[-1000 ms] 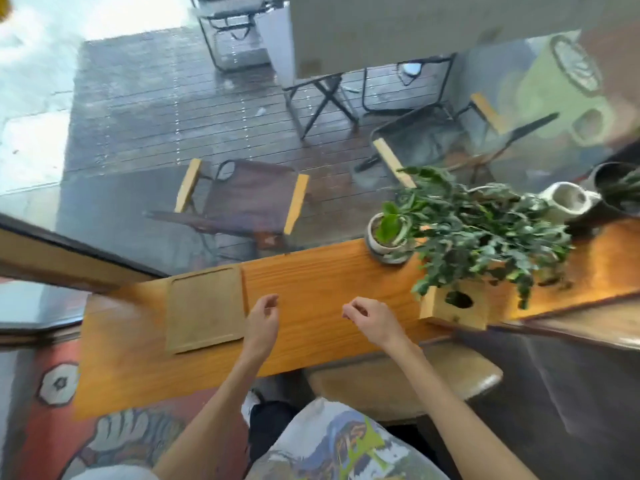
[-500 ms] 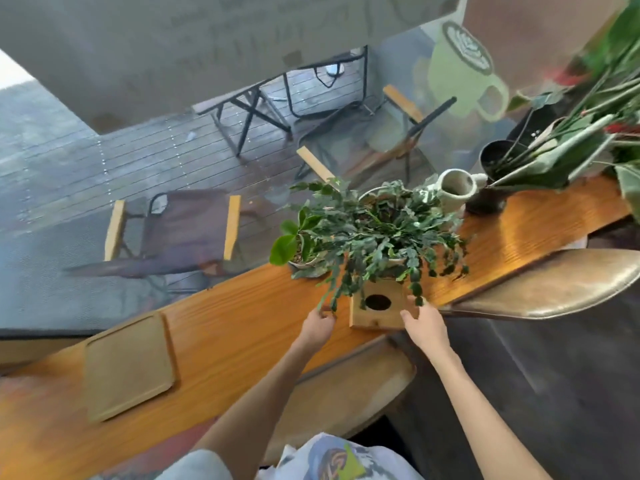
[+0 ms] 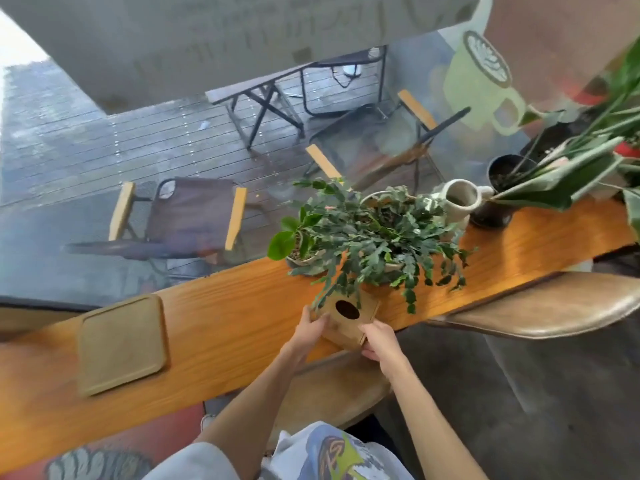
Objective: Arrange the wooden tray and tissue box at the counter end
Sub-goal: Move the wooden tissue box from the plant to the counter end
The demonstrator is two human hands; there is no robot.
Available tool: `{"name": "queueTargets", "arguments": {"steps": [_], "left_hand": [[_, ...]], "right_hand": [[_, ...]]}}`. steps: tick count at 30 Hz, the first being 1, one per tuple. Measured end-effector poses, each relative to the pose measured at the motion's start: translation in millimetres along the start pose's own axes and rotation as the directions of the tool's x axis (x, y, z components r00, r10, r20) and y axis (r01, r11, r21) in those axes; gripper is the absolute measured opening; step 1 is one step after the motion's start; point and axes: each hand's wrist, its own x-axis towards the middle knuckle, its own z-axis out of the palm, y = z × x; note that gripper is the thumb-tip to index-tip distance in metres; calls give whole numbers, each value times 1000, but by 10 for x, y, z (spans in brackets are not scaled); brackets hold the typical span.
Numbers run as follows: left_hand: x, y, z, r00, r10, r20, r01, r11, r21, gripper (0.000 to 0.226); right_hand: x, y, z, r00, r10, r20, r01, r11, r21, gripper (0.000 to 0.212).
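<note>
Here both hands, left (image 3: 313, 325) and right (image 3: 379, 341), grip the tissue box (image 3: 348, 318) from its sides on the tabletop (image 3: 221, 327); plant (image 3: 374, 244) fronds hide its far edge; the tray (image 3: 121, 344) lies at nine o'clock.

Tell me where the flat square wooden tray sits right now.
In the head view, the flat square wooden tray lies on the orange wooden counter at its left end, well left of the wooden tissue box held between both hands.

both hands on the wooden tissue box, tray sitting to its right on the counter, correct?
Not quite. Both the left hand and right hand do grip the wooden tissue box, but the head view shows the wooden tray lying to its left on the counter, not its right.
</note>
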Motion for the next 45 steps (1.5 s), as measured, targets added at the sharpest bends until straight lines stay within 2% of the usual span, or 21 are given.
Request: {"name": "queueTargets", "arguments": {"steps": [3, 6, 8, 11, 15, 18, 20, 21, 23, 26, 27, 30, 32, 35, 37, 39, 42, 44, 45], "left_hand": [[-55, -224, -389, 994, 77, -82, -77, 997, 2, 36], [-268, -482, -777, 965, 160, -209, -194, 969, -155, 37], [-440, -689, -1037, 938, 168, -303, -247, 938, -244, 33], [-734, -1042, -1477, 912, 95, -400, -270, 872, -408, 36], [-1166, -1542, -2156, 879, -55, -475, -305, 699, -646, 44], [-1476, -1990, -2677, 859, -130, -495, -338, 580, -741, 48], [-1725, -2287, -3017, 855, -131, -502, -371, 523, -767, 39], [-1862, -2430, -3184, 853, -122, -507, -394, 486, -780, 28], [-2138, -2765, -3496, 839, -135, -526, -409, 481, -775, 4], [-2583, -3213, -3938, 830, -119, -545, -421, 508, -752, 8], [-2722, -3342, -4070, 829, -109, -549, -427, 511, -746, 8], [-3044, -3640, -4389, 814, -87, -574, -431, 571, -699, 21], [-3106, -3787, -4537, 806, -106, -583, -430, 572, -699, 20], [-3025, -3858, -4643, 805, -97, -586, -450, 544, -708, 5], [-2918, -3843, -4645, 815, -93, -572, -456, 505, -732, 12], [-2816, -3820, -4633, 833, -92, -545, -461, 430, -776, 40], [-2689, -3798, -4640, 898, -64, -435, -394, 323, -861, 79], [-2640, -3806, -4708, 902, -50, -428, -384, 356, -852, 89], [-2634, -3809, -4755, 889, -53, -454, -399, 395, -828, 86]], "right_hand": [[-144, -15, 317, 998, 9, 67, -10, 1000, 13, 37], [-363, -18, 749, 988, -21, 153, 25, 999, -22, 29], [-546, -18, 1068, 976, -57, 209, 72, 995, -64, 29], [-924, -35, 1550, 930, -96, 355, 172, 967, -189, 33], [-1415, 59, 2225, 846, -109, 523, 303, 904, -301, 42], [-1694, 253, 2732, 801, -105, 589, 371, 859, -352, 27], [-1859, 399, 3084, 795, -101, 598, 424, 798, -429, 42], [-1919, 469, 3279, 801, -103, 589, 436, 776, -457, 51], [-2055, 649, 3655, 783, -87, 616, 456, 754, -473, 59], [-2297, 1006, 4200, 700, 45, 712, 447, 750, -487, 74], [-2390, 1130, 4349, 671, 94, 735, 454, 732, -508, 72], [-2629, 1461, 4733, 610, 170, 774, 522, 648, -554, 49], [-2765, 1605, 4935, 611, 149, 777, 542, 637, -548, 43], [-2857, 1652, 5126, 619, 67, 783, 581, 631, -514, 32], [-2819, 1578, 5198, 661, 16, 750, 576, 629, -522, 29], [-2720, 1485, 5240, 697, -28, 716, 554, 655, -514, 30], [-2576, 1314, 5309, 711, -48, 702, 521, 705, -480, 37], [-2492, 1225, 5367, 707, -54, 706, 531, 700, -477, 43], [-2456, 1186, 5401, 697, -47, 715, 543, 686, -484, 46]]}}
